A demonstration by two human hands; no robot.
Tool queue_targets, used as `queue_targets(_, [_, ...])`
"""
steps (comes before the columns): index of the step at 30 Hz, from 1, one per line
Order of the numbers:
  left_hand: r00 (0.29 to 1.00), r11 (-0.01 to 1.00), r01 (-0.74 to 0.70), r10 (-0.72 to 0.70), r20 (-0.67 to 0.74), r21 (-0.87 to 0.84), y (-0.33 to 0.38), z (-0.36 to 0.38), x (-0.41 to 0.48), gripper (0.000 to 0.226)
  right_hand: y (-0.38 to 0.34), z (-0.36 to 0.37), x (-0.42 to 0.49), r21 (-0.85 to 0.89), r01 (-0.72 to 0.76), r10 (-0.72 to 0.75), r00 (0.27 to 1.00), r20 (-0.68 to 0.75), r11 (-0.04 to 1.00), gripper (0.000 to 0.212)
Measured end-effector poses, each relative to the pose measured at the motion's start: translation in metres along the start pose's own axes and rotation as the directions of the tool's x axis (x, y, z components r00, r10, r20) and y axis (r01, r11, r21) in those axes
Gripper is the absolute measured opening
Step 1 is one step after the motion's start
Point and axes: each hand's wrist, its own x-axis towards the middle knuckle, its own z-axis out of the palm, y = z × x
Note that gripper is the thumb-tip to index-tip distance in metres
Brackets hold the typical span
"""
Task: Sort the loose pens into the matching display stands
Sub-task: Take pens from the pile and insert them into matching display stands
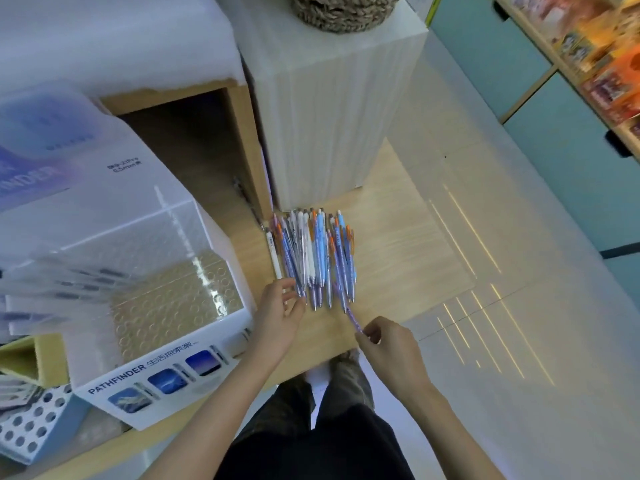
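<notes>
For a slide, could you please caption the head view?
Right hand pinches purple pen; left hand at the loose pens.

Two bare forearms (214, 403) ending in left hand (277, 323) and right hand (388, 351); dark loose trousers (311, 445), greyer toward the hems; pale shoe toe (319, 373) below.

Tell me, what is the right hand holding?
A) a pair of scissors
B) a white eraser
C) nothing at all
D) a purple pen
D: the right hand pinches one purple pen by its near end, at the near edge of the pile of pens.
</notes>
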Motion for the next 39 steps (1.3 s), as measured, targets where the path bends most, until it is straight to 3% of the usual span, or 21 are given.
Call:
queue_targets(5, [0.995, 1.0, -0.017, 0.019, -0.101, 0.026, 0.014, 0.006, 0.021, 0.036, 0.011, -0.034, 0.013, -0.205, 0.115, -0.154, 0.97, -0.189, 0.972, 0.014])
queue_targets(10, [0.971, 0.996, -0.011, 0.033, -0.238, 0.093, 0.025, 0.014, 0.038, 0.046, 0.02, -0.04, 0.051, -0.068, 0.141, -0.154, 0.952, -0.266, 0.988, 0.014])
queue_targets(12, [0.958, 0.993, 0.057, -0.026, -0.287, 0.1, 0.027, 0.02, 0.045, 0.058, 0.022, -0.035, 0.071, -0.047, 0.133, -0.14, 0.955, -0.263, 0.99, 0.017])
queue_targets(16, [0.895, 0.947, 0.316, -0.279, -0.348, 0.053, 0.027, 0.032, 0.063, 0.093, 0.021, -0.028, 0.103, -0.046, 0.152, -0.157, 0.975, -0.158, 0.987, 0.029])
queue_targets(20, [0.856, 0.919, 0.394, -0.366, -0.364, 0.001, 0.033, 0.039, 0.08, 0.114, 0.004, -0.032, 0.12, 0.21, 0.144, -0.128, 0.988, -0.089, 0.967, 0.054])
queue_targets(23, [0.846, 0.906, 0.424, -0.404, -0.349, -0.02, 0.039, 0.045, 0.091, 0.119, -0.019, -0.028, 0.129, 0.362, 0.167, -0.159, 0.986, -0.053, 0.917, 0.045])
queue_targets(27, [0.854, 0.919, 0.393, -0.375, -0.36, -0.026, 0.038, 0.054, 0.097, 0.108, -0.039, -0.015, 0.139, 0.459, 0.203, -0.213, 0.977, -0.032, 0.865, 0.024])
queue_targets(32, [0.875, 0.942, 0.334, -0.322, -0.361, -0.03, 0.038, 0.069, 0.095, 0.077, -0.044, -0.011, 0.14, 0.59, 0.177, -0.208, 0.978, -0.015, 0.788, 0.028])
queue_targets(36, [0.872, 0.924, 0.304, -0.367, -0.323, -0.23, 0.037, 0.063, 0.095, 0.048, -0.039, -0.014, 0.15, 0.632, 0.086, -0.154, 0.987, 0.053, 0.77, 0.031])
queue_targets(39, [0.87, 0.886, 0.318, -0.414, -0.267, -0.339, 0.032, 0.057, 0.094, 0.049, -0.039, -0.017, 0.154, 0.644, 0.058, -0.149, 0.985, 0.088, 0.763, 0.033])
